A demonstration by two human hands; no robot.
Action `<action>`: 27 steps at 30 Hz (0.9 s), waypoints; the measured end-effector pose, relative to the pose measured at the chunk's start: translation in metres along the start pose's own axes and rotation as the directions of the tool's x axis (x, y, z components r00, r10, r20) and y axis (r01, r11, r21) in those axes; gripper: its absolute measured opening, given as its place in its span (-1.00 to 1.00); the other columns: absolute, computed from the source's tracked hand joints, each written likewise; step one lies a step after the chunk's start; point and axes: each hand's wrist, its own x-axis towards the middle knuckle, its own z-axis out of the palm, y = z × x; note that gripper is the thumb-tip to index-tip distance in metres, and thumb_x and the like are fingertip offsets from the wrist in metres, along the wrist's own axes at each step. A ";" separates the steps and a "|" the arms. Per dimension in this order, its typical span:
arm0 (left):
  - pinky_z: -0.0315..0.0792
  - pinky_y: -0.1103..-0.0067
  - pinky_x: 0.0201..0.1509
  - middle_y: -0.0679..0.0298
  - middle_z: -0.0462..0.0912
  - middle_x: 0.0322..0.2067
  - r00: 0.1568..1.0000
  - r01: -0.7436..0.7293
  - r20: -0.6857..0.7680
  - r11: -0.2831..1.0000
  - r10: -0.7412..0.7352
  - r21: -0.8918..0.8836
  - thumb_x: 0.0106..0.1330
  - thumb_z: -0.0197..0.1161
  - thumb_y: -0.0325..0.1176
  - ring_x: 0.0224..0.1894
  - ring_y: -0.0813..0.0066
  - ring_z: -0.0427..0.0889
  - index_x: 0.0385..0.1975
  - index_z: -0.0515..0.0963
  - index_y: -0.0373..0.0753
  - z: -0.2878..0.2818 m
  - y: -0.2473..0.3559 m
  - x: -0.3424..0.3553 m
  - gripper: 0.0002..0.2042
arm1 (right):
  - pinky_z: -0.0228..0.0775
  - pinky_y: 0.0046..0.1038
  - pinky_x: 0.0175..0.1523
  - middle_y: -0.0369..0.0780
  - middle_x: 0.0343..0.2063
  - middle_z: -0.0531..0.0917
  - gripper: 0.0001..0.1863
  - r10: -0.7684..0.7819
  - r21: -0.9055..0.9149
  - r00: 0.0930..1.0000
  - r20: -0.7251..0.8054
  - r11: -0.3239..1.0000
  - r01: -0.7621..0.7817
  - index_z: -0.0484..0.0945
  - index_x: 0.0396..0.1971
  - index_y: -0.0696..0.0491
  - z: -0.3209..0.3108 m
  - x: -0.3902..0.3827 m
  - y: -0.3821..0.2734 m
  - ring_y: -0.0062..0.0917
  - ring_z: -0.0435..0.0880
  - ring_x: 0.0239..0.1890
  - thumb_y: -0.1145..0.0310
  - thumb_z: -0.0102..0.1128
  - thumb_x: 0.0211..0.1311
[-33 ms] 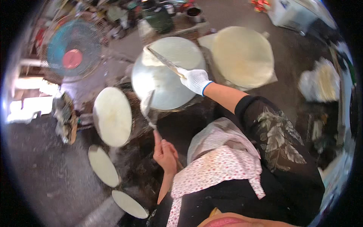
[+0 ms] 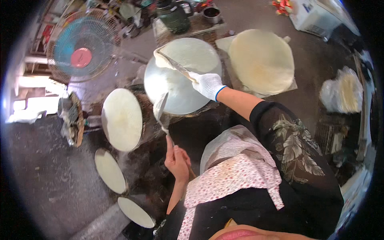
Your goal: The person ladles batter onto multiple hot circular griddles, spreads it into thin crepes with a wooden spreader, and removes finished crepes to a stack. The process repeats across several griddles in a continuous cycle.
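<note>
My right hand (image 2: pixel 209 85), in a white knit glove with a blue cuff, grips a long flat spatula (image 2: pixel 179 67) over a round metal griddle (image 2: pixel 176 103). A pale sheet of batter (image 2: pixel 196 52) covers the griddle's far part, and a soft white fold (image 2: pixel 162 61) lies at the spatula's far end. Bare, my left hand (image 2: pixel 178 161) is closed on a slim tool with a flat blade (image 2: pixel 161 106), smeared with white batter. Its blade reaches the griddle's near left edge; whether it touches is unclear.
Right of the griddle lies a large round pale sheet (image 2: pixel 262 62) on a board. Several pale rounds, one a large disc (image 2: pixel 122 120), line the left. A caged fan (image 2: pixel 82 58) stands far left. Behind are a dark green jug (image 2: pixel 174 18) and a cup (image 2: pixel 211 15); a plastic bag (image 2: pixel 342 90) lies right.
The whole view has shifted slightly, so most things appear a little farther right. Both hands keep their grips; the right spatula's tip sits slightly farther left over the griddle.
</note>
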 end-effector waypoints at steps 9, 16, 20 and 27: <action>0.29 0.73 -0.64 0.41 0.47 -0.60 0.999 0.020 -0.042 0.998 -0.018 0.064 0.68 -0.03 -0.44 -0.69 0.76 0.35 0.58 0.25 -0.25 0.027 0.000 -0.011 -0.50 | 0.58 0.00 -0.09 -0.04 -0.29 0.79 -0.68 0.021 -0.011 0.998 0.058 1.000 -0.021 0.63 0.10 -0.25 -0.022 0.014 0.007 -0.05 0.79 -0.24 0.16 0.09 0.42; 0.29 0.73 -0.64 0.41 0.45 -0.59 0.994 0.036 -0.101 0.999 -0.038 -0.017 0.67 -0.03 -0.46 -0.69 0.76 0.33 0.57 0.26 -0.25 0.040 -0.007 -0.017 -0.50 | 0.60 -0.10 -0.02 -0.05 -0.15 0.80 -0.50 0.034 0.021 0.996 0.081 0.999 -0.036 0.58 0.31 -0.24 -0.024 0.026 0.030 -0.08 0.79 -0.14 0.11 0.10 0.40; 0.30 0.71 -0.65 0.41 0.49 -0.58 0.993 0.050 -0.109 0.999 -0.050 -0.008 0.69 -0.02 -0.40 -0.70 0.76 0.34 0.58 0.24 -0.26 0.048 -0.009 -0.018 -0.50 | 0.56 -0.07 0.11 -0.03 -0.02 0.77 -0.46 -0.102 0.080 0.985 0.137 0.993 0.092 0.51 0.38 -0.24 -0.024 0.033 0.033 -0.08 0.77 -0.03 0.03 0.07 0.44; 0.28 0.73 -0.63 0.42 0.45 -0.60 0.983 0.094 -0.156 0.995 -0.096 -0.015 0.67 -0.04 -0.46 -0.69 0.76 0.32 0.58 0.25 -0.23 0.054 -0.010 -0.018 -0.50 | 0.53 -0.20 0.27 0.00 0.16 0.69 -0.52 0.017 0.215 0.985 0.174 0.975 -0.055 0.63 0.29 -0.19 -0.035 0.036 0.034 -0.12 0.71 0.15 0.09 0.10 0.43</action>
